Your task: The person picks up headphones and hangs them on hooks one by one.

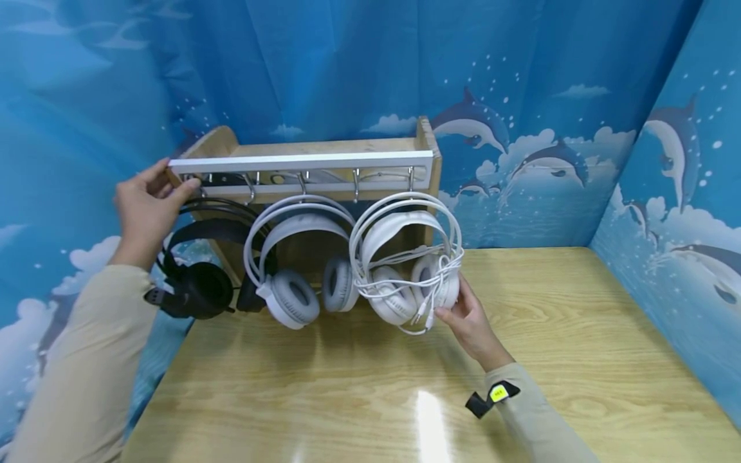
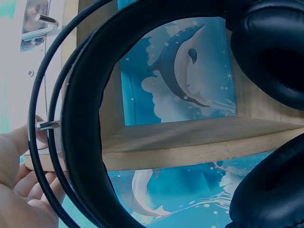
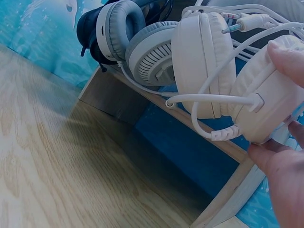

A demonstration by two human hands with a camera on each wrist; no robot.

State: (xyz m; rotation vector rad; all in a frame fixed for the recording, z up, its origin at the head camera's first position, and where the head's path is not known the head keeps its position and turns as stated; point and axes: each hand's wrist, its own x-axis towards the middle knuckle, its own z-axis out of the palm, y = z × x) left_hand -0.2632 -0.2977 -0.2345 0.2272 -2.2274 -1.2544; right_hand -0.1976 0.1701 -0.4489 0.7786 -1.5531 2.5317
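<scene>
My left hand (image 1: 145,212) grips the left end of a white hook rail (image 1: 301,163) on a wooden rack (image 1: 428,138), thumb in front and fingers behind. Close below that hand, black headphones (image 1: 211,289) hang by their wire bands from a hook, which shows in the left wrist view. Grey-white headphones (image 1: 292,299) hang at the middle. On the right-hand hook hang white headphones (image 1: 393,226), their white cord (image 1: 431,283) bundled across the cups. My right hand (image 1: 475,328) holds their right ear cup (image 3: 266,99) between thumb and fingers.
The rack stands at the back of a wood-grain table (image 1: 579,321). Behind it hangs a blue dolphin-print curtain (image 1: 347,71), which continues along both sides. Bare metal hooks (image 1: 356,183) sit between the hung headphones. A black strap with a yellow tag (image 1: 498,392) is around my right wrist.
</scene>
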